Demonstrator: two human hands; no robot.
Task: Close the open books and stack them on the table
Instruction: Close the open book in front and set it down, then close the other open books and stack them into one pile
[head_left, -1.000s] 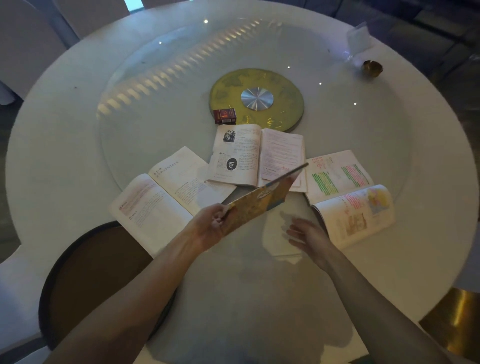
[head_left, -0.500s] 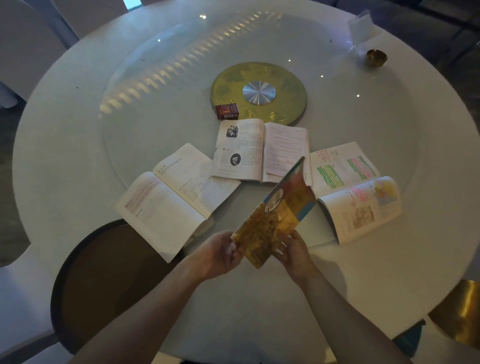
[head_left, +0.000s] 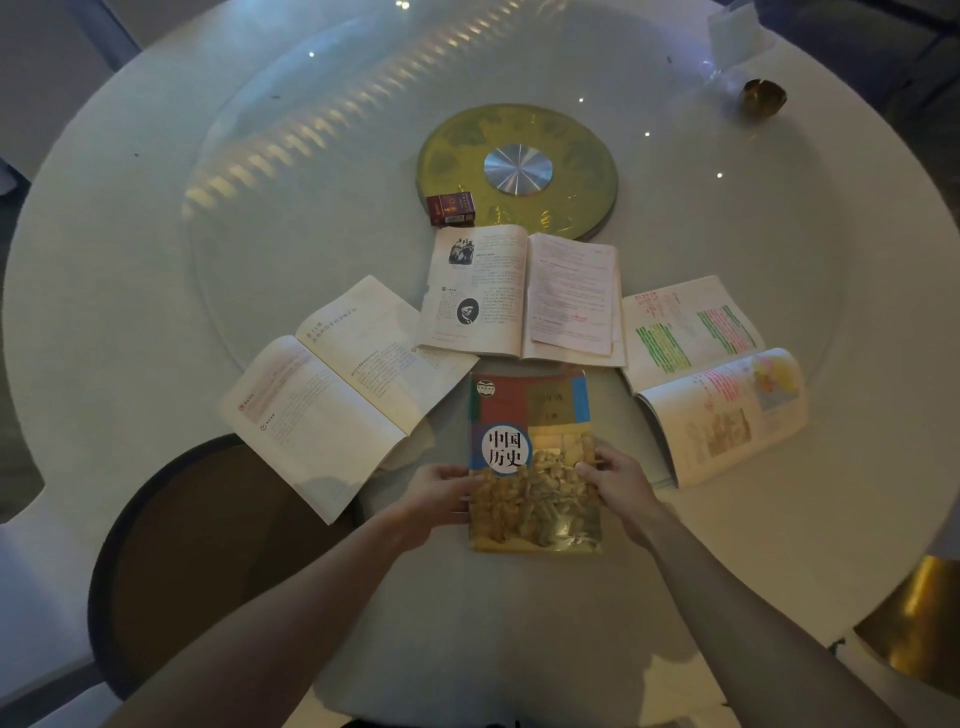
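A: Since the last frame I've swung the colourful glossy-covered history book (head_left: 535, 462) from tilted in the air to flat, closed, on the round white counter (head_left: 130, 270).

B: Grip?

A: Left hand (head_left: 441, 493) and right hand (head_left: 615, 486) pinch its side edges. Risk: 3 open white-paged books (head_left: 519, 296) lie close beyond; sliding forward could catch their pages.

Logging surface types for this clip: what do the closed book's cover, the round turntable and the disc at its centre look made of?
Closed book: paper with a glossy, probably laminated cover; a light glare shows near its lower edge. Turntable: clear glass, probably; it mirrors ceiling lights and the table shows through. Centre disc: brushed metal by its radial sheen, set in a yellow-green ring of unclear material.
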